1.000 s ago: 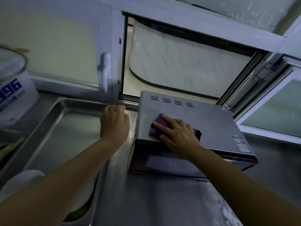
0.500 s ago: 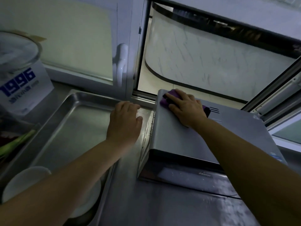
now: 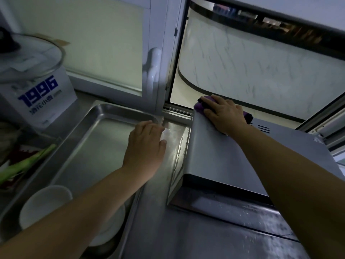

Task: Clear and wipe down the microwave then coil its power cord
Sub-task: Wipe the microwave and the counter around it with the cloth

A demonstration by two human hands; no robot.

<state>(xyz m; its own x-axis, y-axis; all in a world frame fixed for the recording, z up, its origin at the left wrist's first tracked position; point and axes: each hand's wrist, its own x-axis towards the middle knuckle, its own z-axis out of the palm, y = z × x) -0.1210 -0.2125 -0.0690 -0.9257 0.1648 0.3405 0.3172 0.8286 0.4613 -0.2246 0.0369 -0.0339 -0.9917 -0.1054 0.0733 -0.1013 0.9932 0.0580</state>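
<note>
A silver microwave stands on the steel counter below an open window. My right hand presses a purple cloth flat on the back left corner of the microwave's top, by the vent slots. My left hand rests palm down on the counter just left of the microwave, at the corner of a steel tray; it holds nothing. The power cord is not visible.
A white bucket marked 1996 with a glass lid stands at the far left. White bowls lie at the tray's near end, green vegetables beside it. The window handle is behind my left hand. The counter is wet.
My right hand has slid the purple cloth from the front of the microwave's top to its back left corner. My left hand has stayed beside the tray.
</note>
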